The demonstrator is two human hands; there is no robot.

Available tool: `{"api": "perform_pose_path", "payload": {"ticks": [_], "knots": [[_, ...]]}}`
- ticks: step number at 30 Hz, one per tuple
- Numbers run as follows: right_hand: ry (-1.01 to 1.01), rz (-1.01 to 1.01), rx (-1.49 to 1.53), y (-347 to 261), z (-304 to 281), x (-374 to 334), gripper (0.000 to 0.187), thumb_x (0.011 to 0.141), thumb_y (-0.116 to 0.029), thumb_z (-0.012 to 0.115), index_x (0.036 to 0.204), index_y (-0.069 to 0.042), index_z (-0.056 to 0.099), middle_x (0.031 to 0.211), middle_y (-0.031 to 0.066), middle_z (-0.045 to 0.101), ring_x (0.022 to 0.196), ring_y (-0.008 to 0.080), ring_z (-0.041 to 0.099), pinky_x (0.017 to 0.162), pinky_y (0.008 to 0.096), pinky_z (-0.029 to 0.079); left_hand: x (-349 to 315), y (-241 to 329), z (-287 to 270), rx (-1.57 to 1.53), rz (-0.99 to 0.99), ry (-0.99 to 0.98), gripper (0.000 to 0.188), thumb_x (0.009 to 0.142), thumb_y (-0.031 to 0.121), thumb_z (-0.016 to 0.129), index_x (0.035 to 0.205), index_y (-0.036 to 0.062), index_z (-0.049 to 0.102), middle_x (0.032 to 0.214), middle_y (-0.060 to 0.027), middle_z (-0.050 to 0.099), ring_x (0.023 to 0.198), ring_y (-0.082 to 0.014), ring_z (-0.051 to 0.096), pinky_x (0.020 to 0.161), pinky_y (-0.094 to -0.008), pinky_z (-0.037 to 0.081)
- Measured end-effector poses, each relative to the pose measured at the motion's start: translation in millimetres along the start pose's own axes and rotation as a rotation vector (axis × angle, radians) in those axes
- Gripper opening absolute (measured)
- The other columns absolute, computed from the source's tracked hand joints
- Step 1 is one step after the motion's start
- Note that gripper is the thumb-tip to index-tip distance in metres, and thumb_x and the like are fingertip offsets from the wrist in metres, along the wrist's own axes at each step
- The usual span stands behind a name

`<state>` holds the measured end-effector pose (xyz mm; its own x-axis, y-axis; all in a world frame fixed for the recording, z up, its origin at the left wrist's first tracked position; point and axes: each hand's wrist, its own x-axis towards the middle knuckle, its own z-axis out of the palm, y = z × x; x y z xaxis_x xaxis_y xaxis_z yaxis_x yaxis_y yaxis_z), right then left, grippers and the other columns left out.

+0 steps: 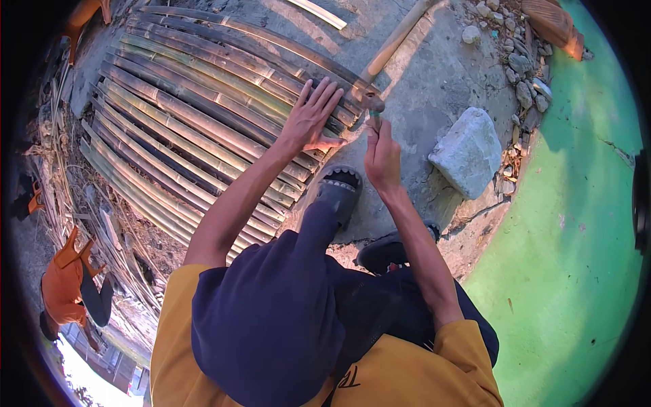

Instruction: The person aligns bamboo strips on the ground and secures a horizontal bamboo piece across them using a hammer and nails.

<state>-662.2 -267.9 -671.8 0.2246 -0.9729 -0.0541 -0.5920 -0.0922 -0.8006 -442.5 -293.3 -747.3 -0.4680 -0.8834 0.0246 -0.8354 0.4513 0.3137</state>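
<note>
Many split bamboo strips point(196, 122) lie side by side in a curved panel on the ground, some dark, some pale or greenish. My left hand point(312, 119) rests on the right-hand ends of the strips, palm down with its fingers spread. Just to the right, my right hand point(384, 154) is closed around the short handle of a hammer point(372, 103). The hammer's head is close to the end of the uppermost strips; whether it touches them I cannot tell. A thick round wooden pole point(395, 46) runs from beside the hammer head toward the top.
A large pale stone block point(468, 152) stands to my right. Small rocks point(522, 74) line the edge of a green-painted surface point(569, 224). Scrap bamboo slivers point(112, 237) are piled at left. A person in orange point(64, 288) is at far left. My shoe point(340, 190) is beside the strip ends.
</note>
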Motion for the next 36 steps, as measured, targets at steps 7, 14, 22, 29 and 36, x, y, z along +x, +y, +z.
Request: {"api": "perform_pose_path", "payload": {"ticks": [7, 14, 22, 29, 36], "knots": [[-0.123, 0.1, -0.167, 34, 8, -4, 0.023, 0.109, -0.011, 0.049, 0.126, 0.004, 0.051, 0.089, 0.0313, 0.069, 0.084, 0.0561, 0.066, 0.066, 0.0564, 0.052, 17, 7, 2, -0.004, 0.031, 0.031, 0.128, 0.077, 0.094, 0.052, 0.165, 0.0032, 0.029, 0.169, -0.0173, 0.032, 0.162, -0.0339, 0.02, 0.132, -0.0553, 0.008], [0.158, 0.034, 0.149, -13, -16, -16, 0.016, 0.111, -0.014, 0.05, 0.118, 0.0, 0.053, 0.087, 0.025, 0.066, 0.078, 0.0464, 0.07, 0.065, 0.0496, 0.051, 7, 0, -3, 0.037, 0.001, -0.005, 0.129, 0.077, 0.096, 0.05, 0.166, 0.0043, 0.028, 0.17, -0.0164, 0.032, 0.162, -0.0334, 0.021, 0.133, -0.0549, 0.006], [0.166, 0.081, 0.144, 1, -1, -20, 0.022, 0.112, -0.018, 0.048, 0.12, 0.0, 0.055, 0.077, 0.0171, 0.06, 0.071, 0.0319, 0.063, 0.06, 0.0427, 0.046, 7, -2, 0, 0.011, -0.004, 0.024, 0.128, 0.078, 0.096, 0.049, 0.166, 0.0053, 0.028, 0.17, -0.0159, 0.032, 0.162, -0.0321, 0.021, 0.133, -0.0542, 0.007], [0.001, 0.112, -0.009, 31, 13, -9, 0.022, 0.111, -0.02, 0.048, 0.118, 0.001, 0.053, 0.073, 0.023, 0.061, 0.066, 0.0448, 0.067, 0.057, 0.0471, 0.046, 10, 0, 10, 0.013, 0.026, 0.045, 0.129, 0.077, 0.096, 0.05, 0.166, 0.0048, 0.029, 0.169, -0.0153, 0.035, 0.161, -0.032, 0.023, 0.133, -0.055, 0.008], [-0.045, 0.191, -0.089, 39, 6, -6, 0.019, 0.109, -0.016, 0.053, 0.116, 0.002, 0.051, 0.077, 0.0305, 0.065, 0.08, 0.0567, 0.065, 0.06, 0.059, 0.047, 22, 10, 10, 0.01, 0.037, 0.076, 0.128, 0.077, 0.096, 0.049, 0.165, 0.0046, 0.032, 0.168, -0.0145, 0.036, 0.161, -0.031, 0.024, 0.133, -0.0552, 0.008]]}}
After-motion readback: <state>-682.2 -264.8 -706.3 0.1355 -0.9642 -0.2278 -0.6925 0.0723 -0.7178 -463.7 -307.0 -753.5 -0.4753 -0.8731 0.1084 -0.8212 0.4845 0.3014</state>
